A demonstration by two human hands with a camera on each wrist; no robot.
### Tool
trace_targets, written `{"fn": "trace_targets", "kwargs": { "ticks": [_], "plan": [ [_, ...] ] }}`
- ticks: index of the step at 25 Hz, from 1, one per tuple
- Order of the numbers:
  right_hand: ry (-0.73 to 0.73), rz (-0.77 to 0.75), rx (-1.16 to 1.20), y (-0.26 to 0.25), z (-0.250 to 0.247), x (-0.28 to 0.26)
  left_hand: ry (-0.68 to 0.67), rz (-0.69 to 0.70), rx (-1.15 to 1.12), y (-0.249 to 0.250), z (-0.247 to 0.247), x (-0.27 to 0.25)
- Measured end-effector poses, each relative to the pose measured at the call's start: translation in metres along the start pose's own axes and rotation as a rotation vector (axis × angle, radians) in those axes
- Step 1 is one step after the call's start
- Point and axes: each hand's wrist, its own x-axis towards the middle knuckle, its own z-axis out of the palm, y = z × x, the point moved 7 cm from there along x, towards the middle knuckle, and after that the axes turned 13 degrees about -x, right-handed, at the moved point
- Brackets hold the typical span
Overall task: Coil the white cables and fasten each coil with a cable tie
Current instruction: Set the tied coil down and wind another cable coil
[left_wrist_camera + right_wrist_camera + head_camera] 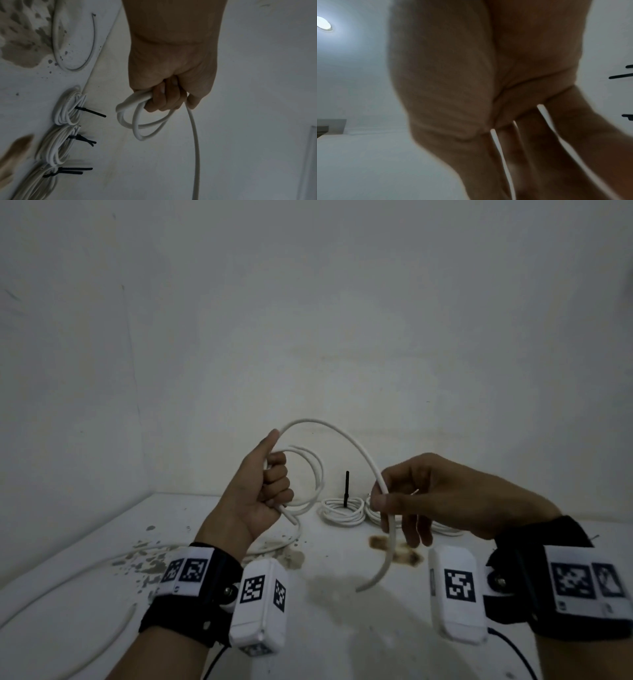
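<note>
My left hand (270, 477) grips a partly wound coil of white cable (310, 470), fist closed round the loops; the left wrist view shows the same loops (145, 121) hanging below the curled fingers (163, 100). From the thumb the cable arcs up and over to my right hand (387, 498), which pinches it between thumb and forefinger; the free end (373, 573) hangs below. Finished coils (342, 510) with black cable ties (346, 487) lie at the back of the table, several of them in the left wrist view (68, 108). The right wrist view shows only a blurred palm (471, 81).
A loose white cable (68, 587) lies along the stained white table (342, 628) at the left, also curved on the table in the left wrist view (73, 54). White walls close the table in at the back and left. Brown stains (397, 553) mark the middle.
</note>
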Motion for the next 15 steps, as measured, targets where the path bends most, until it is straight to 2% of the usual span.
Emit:
{"fn": "trace_targets", "kwargs": {
  "ticks": [1, 4, 6, 10, 12, 15],
  "plan": [
    [0.077, -0.015, 0.061, -0.002, -0.004, 0.003, -0.004, -0.012, 0.009, -0.002, 0.000, 0.001],
    [0.423, -0.097, 0.459, -0.009, -0.018, 0.011, -0.012, -0.054, 0.105, -0.014, 0.004, -0.001],
    [0.531, -0.138, 0.529, -0.016, -0.016, 0.017, -0.006, -0.064, 0.143, -0.022, 0.006, -0.002],
    [0.682, -0.139, 0.268, -0.017, -0.014, 0.019, 0.008, -0.044, 0.167, -0.017, 0.002, -0.001],
    [0.669, -0.113, 0.183, -0.012, -0.014, 0.020, -0.013, -0.053, 0.116, -0.011, 0.001, 0.000],
    [0.598, -0.068, 0.063, -0.009, 0.006, 0.029, -0.130, -0.120, -0.060, -0.017, 0.017, -0.007]
  ]
}}
